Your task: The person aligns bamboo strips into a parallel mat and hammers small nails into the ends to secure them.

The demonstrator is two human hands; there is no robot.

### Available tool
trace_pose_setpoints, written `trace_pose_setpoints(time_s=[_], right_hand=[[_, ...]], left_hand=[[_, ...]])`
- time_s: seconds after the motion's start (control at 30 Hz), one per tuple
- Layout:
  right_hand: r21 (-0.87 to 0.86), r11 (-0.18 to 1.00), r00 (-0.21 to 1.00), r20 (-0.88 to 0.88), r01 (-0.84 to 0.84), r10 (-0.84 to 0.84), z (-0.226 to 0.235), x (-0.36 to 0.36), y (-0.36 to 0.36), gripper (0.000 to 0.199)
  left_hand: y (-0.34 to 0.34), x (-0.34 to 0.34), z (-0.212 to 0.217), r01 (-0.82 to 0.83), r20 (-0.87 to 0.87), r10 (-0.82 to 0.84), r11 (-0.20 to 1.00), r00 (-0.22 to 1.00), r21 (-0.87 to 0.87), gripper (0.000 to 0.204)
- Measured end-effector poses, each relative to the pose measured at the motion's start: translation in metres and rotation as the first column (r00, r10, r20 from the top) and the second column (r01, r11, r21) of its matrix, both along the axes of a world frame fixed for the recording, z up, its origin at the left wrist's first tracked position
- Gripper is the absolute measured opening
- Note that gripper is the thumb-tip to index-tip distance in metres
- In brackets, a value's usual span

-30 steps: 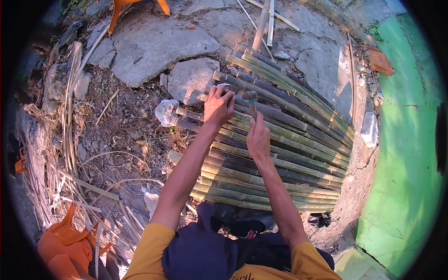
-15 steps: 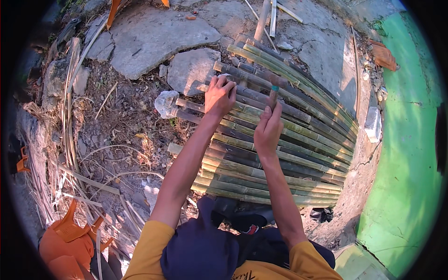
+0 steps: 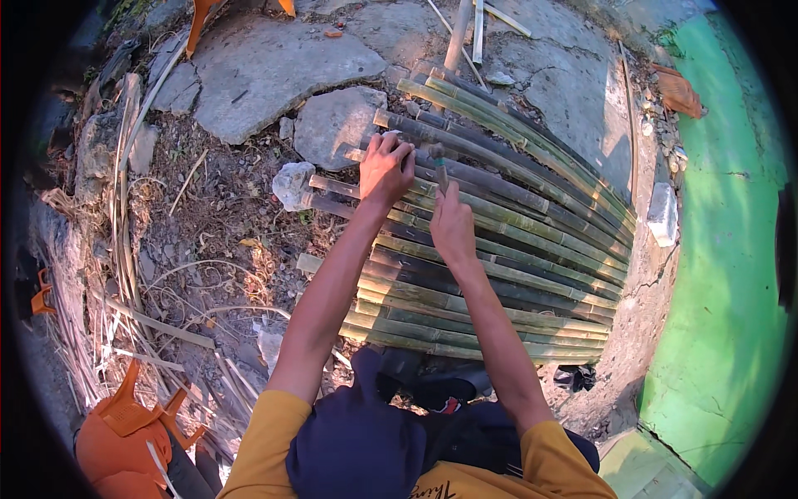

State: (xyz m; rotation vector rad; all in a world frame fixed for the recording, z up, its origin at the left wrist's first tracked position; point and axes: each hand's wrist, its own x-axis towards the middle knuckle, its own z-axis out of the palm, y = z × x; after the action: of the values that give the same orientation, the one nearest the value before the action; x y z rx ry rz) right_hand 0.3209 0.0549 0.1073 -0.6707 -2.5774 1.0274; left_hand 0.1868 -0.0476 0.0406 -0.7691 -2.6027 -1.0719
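Head view. Person crouched over a mat of split bamboo slats (image 3: 499, 249) lying on rough stony ground (image 3: 274, 66); slats run side by side, green to brown, fanning toward the right.

Left hand (image 3: 385, 170): fingers curled down, pressing on the slat ends at the mat's far left edge; whether it grips a slat or only presses, cannot tell.

Right hand (image 3: 451, 229): closed around a short dark-handled tool (image 3: 439, 166), which stands upright above the fist, its top just beside the left hand. Tool tip hidden by the hand.

A flat grey stone (image 3: 337, 125) touches the mat's far left corner. Crumpled white scrap (image 3: 293, 185) just beside the left edge. Orange plastic chair (image 3: 125, 432) at lower left, well apart from the mat. Green wall (image 3: 723, 291) along the right.
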Motion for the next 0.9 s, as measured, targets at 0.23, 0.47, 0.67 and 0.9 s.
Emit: trace_pose_setpoints(time_s=[0.23,0.47,0.67,0.9], right_hand=[[-0.269,0.955,0.96,-0.211,0.124,-0.184,0.051,-0.005,-0.005,0.027],[-0.036,0.996,0.997,-0.001,-0.08,0.08,-0.014,-0.002,0.005,0.024],[-0.082,0.991,0.955,-0.269,0.105,-0.124,0.024,-0.006,0.001,0.026],[-0.126,0.991,0.999,0.009,-0.038,0.04,0.021,-0.011,0.013,0.024]], left_hand=[[-0.002,0.0,0.001,-0.008,-0.002,0.008,1.0,1.0,0.016,0.008],[-0.002,-0.002,-0.004,-0.004,-0.056,0.005,1.0,0.998,0.027,0.006],[0.001,0.0,0.003,-0.011,-0.025,0.012,0.999,1.0,0.032,0.007],[-0.006,0.002,-0.006,-0.011,-0.044,0.012,1.0,0.999,0.019,0.007]])
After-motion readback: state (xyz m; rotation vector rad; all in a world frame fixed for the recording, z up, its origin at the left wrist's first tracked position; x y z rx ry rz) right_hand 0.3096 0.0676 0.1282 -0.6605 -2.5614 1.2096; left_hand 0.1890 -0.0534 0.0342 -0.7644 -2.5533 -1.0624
